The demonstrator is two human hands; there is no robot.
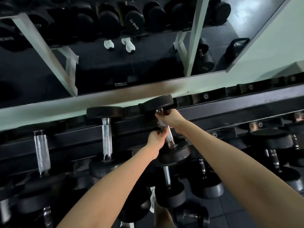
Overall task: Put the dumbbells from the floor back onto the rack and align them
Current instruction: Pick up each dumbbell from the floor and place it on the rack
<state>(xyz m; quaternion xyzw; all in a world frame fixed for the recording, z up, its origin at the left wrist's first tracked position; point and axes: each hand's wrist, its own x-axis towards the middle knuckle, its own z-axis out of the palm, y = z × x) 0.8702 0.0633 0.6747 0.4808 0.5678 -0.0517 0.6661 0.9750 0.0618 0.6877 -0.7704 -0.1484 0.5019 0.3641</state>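
A black dumbbell [174, 153] with a knurled steel handle lies across the top tier of the black rack [213, 111], tilted a little to the right. My left hand [156, 137] grips the near part of its handle. My right hand [171, 118] grips the far part, just under the far head. To its left a second dumbbell [106, 137] rests straight on the same tier, and a third dumbbell [42, 152] lies further left, its heads mostly in shadow.
Several more dumbbells [169, 190] fill the lower tiers below my arms. A wall mirror [115, 63] behind the rack reflects the rack, white shoes and a kettlebell [235, 48]. Empty saddles [205, 96] run along the top tier to the right.
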